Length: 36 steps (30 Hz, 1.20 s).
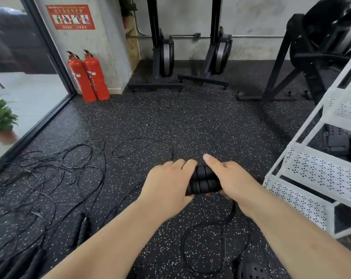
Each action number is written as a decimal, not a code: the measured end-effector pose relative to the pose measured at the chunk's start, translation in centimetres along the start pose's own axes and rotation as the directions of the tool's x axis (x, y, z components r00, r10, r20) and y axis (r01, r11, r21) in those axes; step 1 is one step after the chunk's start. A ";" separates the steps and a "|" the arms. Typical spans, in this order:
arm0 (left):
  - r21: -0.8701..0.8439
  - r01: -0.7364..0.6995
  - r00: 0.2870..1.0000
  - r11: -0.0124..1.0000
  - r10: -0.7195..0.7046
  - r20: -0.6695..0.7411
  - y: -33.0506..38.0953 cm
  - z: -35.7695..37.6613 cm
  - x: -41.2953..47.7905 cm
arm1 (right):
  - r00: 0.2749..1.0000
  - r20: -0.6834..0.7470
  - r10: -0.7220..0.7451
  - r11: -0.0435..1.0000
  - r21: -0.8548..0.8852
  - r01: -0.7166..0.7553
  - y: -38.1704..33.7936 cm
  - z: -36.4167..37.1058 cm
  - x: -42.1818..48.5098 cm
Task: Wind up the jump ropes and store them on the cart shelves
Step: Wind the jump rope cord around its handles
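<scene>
The left hand (pixel 166 184) and right hand (pixel 229 180) are both gripping the paired black ribbed foam jump-rope handles (pixel 204 180) just below centre — keeping them flush while evenly looping the thin black cord (pixel 233 211), trailing toward 6 o'clock, is looking wisest.

Handles: two black ribbed jump-rope handles (pixel 204 180), gripped between left hand (pixel 166 188) and right hand (pixel 229 178); matt, foam-like, grooved.
Cords: thin black jump-rope cords (pixel 49 174) on the floor left of the hands; smooth, slight sheen, plastic-coated look.
Floor: black white-speckled rubber floor (pixel 180 121) under the hands; matt, grainy.
Cart: white perforated metal cart shelves (pixel 311 174) right of the hands; painted, smooth.
Extinguishers: two red cylindrical fire extinguishers (pixel 90 77) well beyond the left hand; glossy painted metal.
</scene>
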<state>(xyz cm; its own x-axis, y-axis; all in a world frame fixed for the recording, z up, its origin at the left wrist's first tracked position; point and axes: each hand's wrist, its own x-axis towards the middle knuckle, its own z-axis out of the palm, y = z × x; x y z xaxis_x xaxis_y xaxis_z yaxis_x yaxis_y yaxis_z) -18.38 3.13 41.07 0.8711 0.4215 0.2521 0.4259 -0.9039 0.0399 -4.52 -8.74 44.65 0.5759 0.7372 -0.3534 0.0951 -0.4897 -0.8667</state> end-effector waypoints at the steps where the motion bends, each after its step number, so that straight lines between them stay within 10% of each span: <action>1: -0.022 0.001 1.000 1.000 -0.001 -0.009 -0.1 0.0 -0.2 | 0.998 -0.070 0.003 1.000 0.011 -0.002 0.2 0.6 0.1; 5: -0.054 0.006 1.000 0.999 -0.006 0.001 -0.2 -0.1 -0.5 | 0.978 -0.207 0.038 0.999 0.032 -0.032 0.8 1.9 0.5; 13: -0.119 0.114 0.991 0.986 -0.104 0.088 -1.9 -1.1 -0.3 | 0.989 0.094 -0.111 0.983 -0.136 0.123 0.4 -0.1 1.2; 29: -0.375 0.357 0.934 0.855 -0.320 0.159 -5.6 -1.9 -0.5 | 0.954 -0.029 -0.297 0.885 -0.383 0.264 2.0 1.1 2.3; 36: -0.131 0.450 0.891 0.883 -0.435 0.130 -6.5 -1.2 -0.6 | 0.908 0.162 -0.387 0.612 -0.691 0.384 0.2 1.9 -0.8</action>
<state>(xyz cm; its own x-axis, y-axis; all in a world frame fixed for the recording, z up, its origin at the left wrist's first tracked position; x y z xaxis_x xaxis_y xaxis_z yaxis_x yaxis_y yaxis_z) -22.01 8.65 41.84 0.6226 0.7782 0.0820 0.7363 -0.6181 0.2753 -6.49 -8.55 44.14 0.3541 0.9342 -0.0427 0.8407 -0.3380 -0.4231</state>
